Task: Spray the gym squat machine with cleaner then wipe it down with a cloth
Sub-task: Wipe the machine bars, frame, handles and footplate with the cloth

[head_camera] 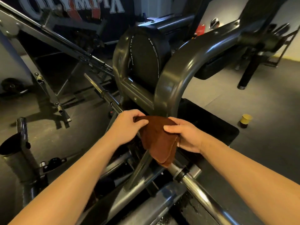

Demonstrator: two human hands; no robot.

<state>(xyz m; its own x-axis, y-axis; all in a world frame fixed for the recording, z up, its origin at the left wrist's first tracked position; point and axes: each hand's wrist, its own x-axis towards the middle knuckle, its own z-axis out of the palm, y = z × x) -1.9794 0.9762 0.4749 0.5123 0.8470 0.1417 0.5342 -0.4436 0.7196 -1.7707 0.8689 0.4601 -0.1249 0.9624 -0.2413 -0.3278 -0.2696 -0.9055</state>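
Observation:
A brown cloth [158, 140] hangs folded between both hands, just below the curved grey shoulder frame [175, 73] of the squat machine. My left hand [128, 124] pinches the cloth's upper left edge. On the right side my right hand [186, 135] grips it with the thumb on top. The cloth's lower tip hangs over a chrome bar [194, 182] of the machine. A round black pad [146, 57] sits between the two frame arms. No spray bottle is in view.
A small yellow-topped cup or container [246, 120] stands on the floor at right, beside a black mat [215, 124]. Angled steel rails [65, 43] and weight pegs [22, 127] fill the left. Another machine's black leg [246, 73] stands at the right rear.

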